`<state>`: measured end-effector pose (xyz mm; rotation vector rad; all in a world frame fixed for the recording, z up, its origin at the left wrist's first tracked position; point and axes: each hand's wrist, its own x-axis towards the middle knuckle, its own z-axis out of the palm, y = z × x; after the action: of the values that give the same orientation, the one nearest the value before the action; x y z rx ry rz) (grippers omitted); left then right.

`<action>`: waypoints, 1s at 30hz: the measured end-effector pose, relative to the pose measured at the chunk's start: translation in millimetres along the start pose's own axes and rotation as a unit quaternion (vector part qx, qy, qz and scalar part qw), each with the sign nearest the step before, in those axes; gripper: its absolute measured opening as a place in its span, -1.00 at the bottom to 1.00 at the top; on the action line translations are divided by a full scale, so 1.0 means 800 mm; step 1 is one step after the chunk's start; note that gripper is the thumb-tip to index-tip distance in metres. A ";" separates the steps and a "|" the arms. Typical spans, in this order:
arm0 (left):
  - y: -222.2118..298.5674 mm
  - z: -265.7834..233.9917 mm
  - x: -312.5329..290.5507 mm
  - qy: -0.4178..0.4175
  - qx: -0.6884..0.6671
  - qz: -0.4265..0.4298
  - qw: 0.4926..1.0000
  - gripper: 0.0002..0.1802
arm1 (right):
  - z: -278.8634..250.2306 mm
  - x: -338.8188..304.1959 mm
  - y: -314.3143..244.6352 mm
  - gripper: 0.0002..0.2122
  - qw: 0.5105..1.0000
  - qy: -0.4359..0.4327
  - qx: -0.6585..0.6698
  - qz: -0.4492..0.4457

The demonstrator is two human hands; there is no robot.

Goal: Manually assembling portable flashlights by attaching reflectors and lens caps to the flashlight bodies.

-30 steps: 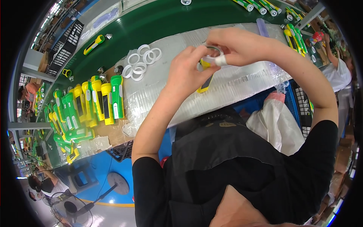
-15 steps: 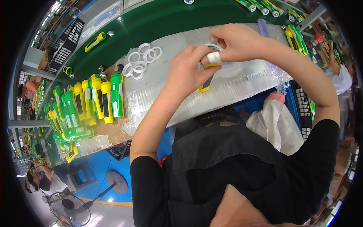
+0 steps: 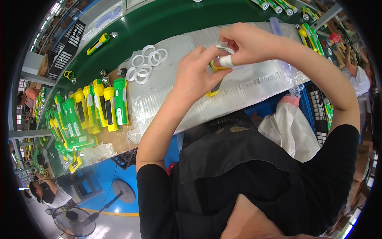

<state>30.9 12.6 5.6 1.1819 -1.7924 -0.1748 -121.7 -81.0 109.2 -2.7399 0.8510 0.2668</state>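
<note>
In front of me, a yellow flashlight [image 3: 215,89] with a dark panel is held upright over the table. My left hand [image 3: 194,73] is closed round its upper part, hiding most of the body. My right hand [image 3: 248,43] pinches a white ring [image 3: 226,49] at the flashlight's head, and a white wrap [image 3: 226,61] covers one of its fingers. How far the ring sits over the head is hidden by the fingers. Several loose white rings [image 3: 138,61] lie to the left of my left hand.
Plastic-covered sheeting [image 3: 167,103] spreads under my hands. Rows of green and yellow flashlights [image 3: 120,101] lie on the left, one more [image 3: 98,44] on the green table beyond. Others [image 3: 311,38] lie at the right. A white sack [image 3: 288,127] hangs by a blue crate [image 3: 308,109].
The right fingers have shifted slightly around the ring, and a little more of the yellow head shows. The left hand keeps its hold. The whole view has drifted slightly.
</note>
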 end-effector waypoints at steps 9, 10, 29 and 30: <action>0.001 0.001 -0.007 0.003 0.002 0.002 1.000 -0.62 | 0.024 -0.007 0.011 -0.46 0.992 0.107 0.008 -0.060; 0.000 0.003 -0.006 0.003 -0.004 0.000 1.000 -0.62 | 0.022 -0.008 0.005 -0.46 0.992 0.107 0.007 -0.062; 0.039 -0.055 -0.008 -0.370 -0.535 -0.309 0.694 -0.33 | 0.049 -0.048 0.013 -0.68 0.909 0.240 0.219 -0.261; 0.042 -0.057 0.004 -0.350 -0.425 -0.254 0.795 -0.33 | 0.065 -0.035 0.025 -0.67 0.904 0.265 0.174 -0.288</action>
<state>44.0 43.9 51.5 0.9097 -1.5742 -1.7402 -161.3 -66.4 62.9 -2.5806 0.1197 -0.7029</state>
